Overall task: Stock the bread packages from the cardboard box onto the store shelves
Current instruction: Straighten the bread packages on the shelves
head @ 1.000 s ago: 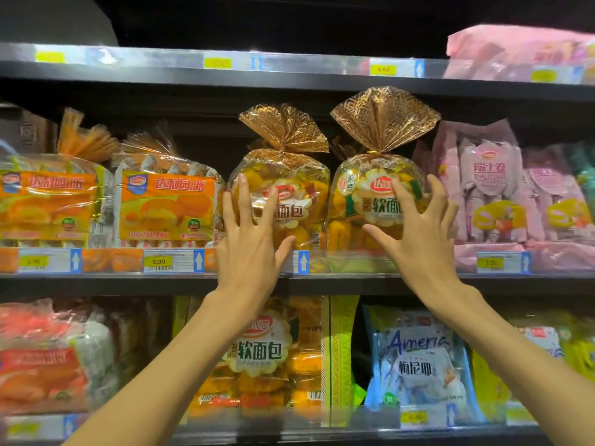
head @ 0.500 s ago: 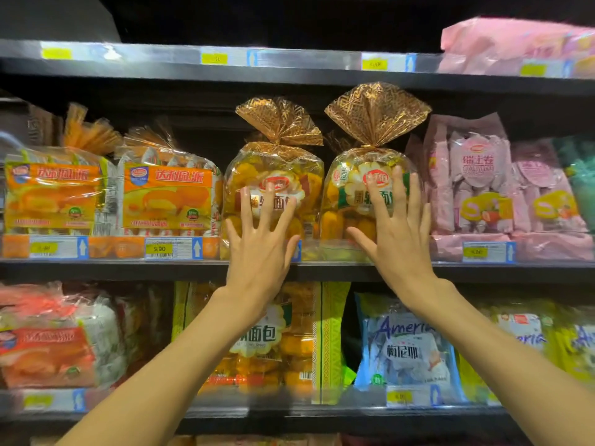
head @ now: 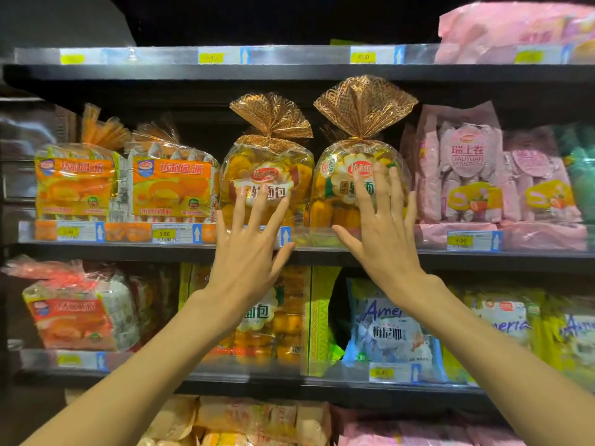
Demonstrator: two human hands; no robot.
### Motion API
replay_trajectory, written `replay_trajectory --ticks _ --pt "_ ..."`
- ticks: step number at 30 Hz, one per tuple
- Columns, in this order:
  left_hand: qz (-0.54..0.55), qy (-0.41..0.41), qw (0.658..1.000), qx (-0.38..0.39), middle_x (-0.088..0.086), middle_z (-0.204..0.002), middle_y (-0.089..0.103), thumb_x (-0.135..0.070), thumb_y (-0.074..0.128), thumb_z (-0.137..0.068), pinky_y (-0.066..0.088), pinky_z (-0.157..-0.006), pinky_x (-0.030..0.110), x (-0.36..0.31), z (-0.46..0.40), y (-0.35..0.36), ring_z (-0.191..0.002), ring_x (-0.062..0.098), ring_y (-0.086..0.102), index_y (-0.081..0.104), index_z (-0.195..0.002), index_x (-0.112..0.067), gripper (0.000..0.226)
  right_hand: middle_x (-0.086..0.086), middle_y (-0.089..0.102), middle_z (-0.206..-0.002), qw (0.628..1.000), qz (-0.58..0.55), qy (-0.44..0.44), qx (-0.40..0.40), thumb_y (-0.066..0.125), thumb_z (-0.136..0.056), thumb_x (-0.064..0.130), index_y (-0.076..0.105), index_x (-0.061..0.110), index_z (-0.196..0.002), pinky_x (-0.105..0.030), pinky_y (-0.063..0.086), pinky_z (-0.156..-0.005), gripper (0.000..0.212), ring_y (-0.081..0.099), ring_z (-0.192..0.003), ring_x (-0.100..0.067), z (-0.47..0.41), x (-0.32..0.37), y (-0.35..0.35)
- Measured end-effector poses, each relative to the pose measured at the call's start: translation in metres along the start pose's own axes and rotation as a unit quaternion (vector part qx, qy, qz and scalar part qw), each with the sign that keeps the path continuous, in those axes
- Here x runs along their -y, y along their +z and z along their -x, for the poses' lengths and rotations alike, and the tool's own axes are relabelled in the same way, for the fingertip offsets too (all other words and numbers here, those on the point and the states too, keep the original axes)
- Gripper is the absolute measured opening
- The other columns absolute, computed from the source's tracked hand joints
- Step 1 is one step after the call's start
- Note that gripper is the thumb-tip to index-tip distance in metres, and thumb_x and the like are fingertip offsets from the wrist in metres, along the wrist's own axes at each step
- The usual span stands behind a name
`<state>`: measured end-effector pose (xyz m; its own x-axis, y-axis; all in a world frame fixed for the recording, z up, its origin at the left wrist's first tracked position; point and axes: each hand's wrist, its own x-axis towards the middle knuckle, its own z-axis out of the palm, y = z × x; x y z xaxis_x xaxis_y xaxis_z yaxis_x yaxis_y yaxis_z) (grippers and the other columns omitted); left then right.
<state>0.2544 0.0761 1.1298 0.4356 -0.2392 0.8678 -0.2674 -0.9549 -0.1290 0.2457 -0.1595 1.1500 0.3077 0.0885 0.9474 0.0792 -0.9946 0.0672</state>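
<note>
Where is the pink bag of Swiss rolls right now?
In the head view, the pink bag of Swiss rolls stands on the middle shelf, right of centre, just right of the gold-topped bread bag under the right hand.

Middle shelf (head: 354,254), as I read it from left to right: two flat bread packs (head: 174,185) side by side, then two tied bread bags (head: 267,175) standing upright and touching each other, then roll packs (head: 467,169) at the right end. My left hand (head: 249,252) lies flat against the front of the left tied bag, my right hand (head: 383,230) against the right tied bag (head: 363,156). Price tags (head: 164,234) run along the shelf edge. Top shelf (head: 225,72): one pack (head: 515,30) at far right. Lower shelf (head: 257,379): further packs, directly beneath.
</note>
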Motion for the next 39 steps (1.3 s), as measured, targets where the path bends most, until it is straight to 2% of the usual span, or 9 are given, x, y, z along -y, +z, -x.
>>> replay_trajectory --ticks 3,8,16,20,24,29,33,37,39 --pt "-0.003 0.011 1.000 0.017 0.006 -0.173 0.008 -0.060 0.031 -0.102 0.015 -0.123 0.064 -0.008 0.020 -0.011 -0.159 0.034 0.002 0.016 -0.164 -0.030 0.070 -0.013 0.017 -0.173 0.999 -0.008 -0.032 0.011 0.052 -0.096 0.059 0.020 0.022 -0.165 -0.064 0.014 -0.125 0.085 0.007 -0.161 -0.035 0.015 0.003 -0.015" --pt "0.020 0.023 0.998 0.061 0.005 -0.173 0.009 -0.061 0.028 -0.101 0.012 -0.125 0.061 -0.027 0.064 -0.035 -0.160 0.030 0.004 0.015 -0.164 -0.028 0.073 -0.009 0.040 -0.164 0.997 -0.020 -0.050 0.061 0.055 -0.097 0.059 0.030 0.021 -0.162 -0.063 0.019 -0.124 0.080 0.024 -0.157 -0.032 0.051 0.010 -0.049" --pt "0.053 0.036 0.989 0.131 0.001 -0.173 0.010 -0.067 0.023 -0.099 0.013 -0.127 0.056 -0.041 0.131 -0.077 -0.160 0.025 0.004 0.014 -0.164 -0.033 0.073 -0.006 0.046 -0.161 0.983 -0.044 -0.074 0.163 0.053 -0.098 0.061 0.035 0.021 -0.161 -0.056 0.023 -0.124 0.077 0.034 -0.154 -0.026 0.118 0.023 -0.111" --pt "0.085 0.040 0.982 0.164 -0.001 -0.173 0.008 -0.067 0.025 -0.101 0.010 -0.128 0.054 -0.049 0.170 -0.097 -0.160 0.022 0.002 0.013 -0.164 -0.035 0.071 -0.006 0.049 -0.159 0.978 -0.047 -0.070 0.189 0.055 -0.097 0.060 0.038 0.020 -0.160 -0.057 0.027 -0.123 0.076 0.038 -0.152 -0.027 0.155 0.033 -0.141" --pt "0.120 0.054 0.974 0.186 0.000 -0.173 0.012 -0.067 0.025 -0.100 0.015 -0.126 0.056 -0.063 0.218 -0.105 -0.160 0.023 0.006 0.016 -0.164 -0.032 0.073 -0.006 0.055 -0.153 0.973 -0.035 -0.061 0.221 0.049 -0.094 0.063 0.043 0.021 -0.157 -0.058 0.031 -0.119 0.076 0.048 -0.145 -0.028 0.204 0.039 -0.168" --pt "0.155 0.050 0.957 0.242 0.003 -0.171 0.020 -0.066 0.023 -0.099 0.022 -0.123 0.058 -0.093 0.290 -0.094 -0.159 0.027 0.014 0.025 -0.162 -0.029 0.073 -0.009 0.058 -0.149 0.962 -0.026 -0.052 0.267 0.064 -0.093 0.056 0.048 0.018 -0.154 -0.060 0.039 -0.113 0.074 0.053 -0.140 -0.031 0.291 0.033 -0.177" --pt "0.168 0.047 0.934 0.312 0.004 -0.172 0.017 -0.061 0.037 -0.102 0.018 -0.125 0.057 -0.120 0.353 -0.073 -0.159 0.028 0.012 0.020 -0.163 -0.029 0.071 -0.009 0.058 -0.147 0.941 -0.034 -0.032 0.336 0.047 -0.093 0.062 0.047 0.017 -0.154 -0.059 0.037 -0.113 0.075 0.053 -0.138 -0.032 0.363 0.023 -0.179" --pt "0.174 0.040 0.903 0.392 0.004 -0.172 0.013 -0.061 0.034 -0.103 0.016 -0.126 0.054 -0.151 0.414 -0.041 -0.159 0.027 0.011 0.017 -0.164 -0.029 0.071 -0.009 0.055 -0.152 0.917 -0.050 -0.006 0.395 0.060 -0.093 0.058 0.045 0.019 -0.156 -0.059 0.039 -0.115 0.075 0.049 -0.143 -0.031 0.434 0.006 -0.166" --pt "0.186 0.031 0.885 0.426 0.002 -0.173 0.010 -0.060 0.035 -0.103 0.015 -0.127 0.052 -0.168 0.444 -0.023 -0.160 0.026 0.008 0.014 -0.164 -0.029 0.071 -0.009 0.055 -0.152 0.905 -0.054 -0.007 0.422 0.060 -0.094 0.059 0.045 0.019 -0.155 -0.057 0.042 -0.112 0.075 0.049 -0.143 -0.032 0.471 -0.006 -0.155"
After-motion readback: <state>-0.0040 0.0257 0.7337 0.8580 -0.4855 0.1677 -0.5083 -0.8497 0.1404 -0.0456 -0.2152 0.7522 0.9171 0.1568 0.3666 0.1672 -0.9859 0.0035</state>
